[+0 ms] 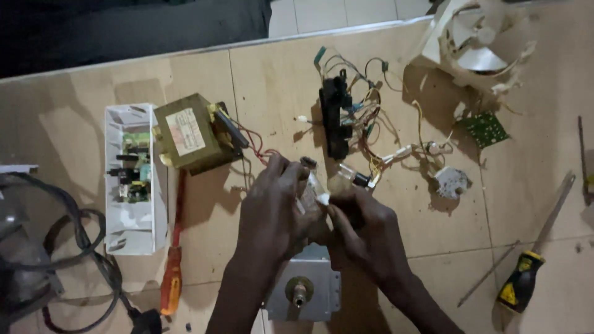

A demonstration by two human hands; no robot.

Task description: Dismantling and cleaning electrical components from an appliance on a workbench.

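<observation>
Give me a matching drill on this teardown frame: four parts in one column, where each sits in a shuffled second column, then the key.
Parts:
1. transformer
2. orange-handled screwdriver
3. green circuit board
4. yellow-and-black screwdriver

Places:
A. lower right of the floor
B. under the broken white fan housing, upper right
C. beside the white control panel, red wires running off it
D. below the transformer, left of the left hand

Pairs: 1-C, 2-D, 3-B, 4-A
</observation>
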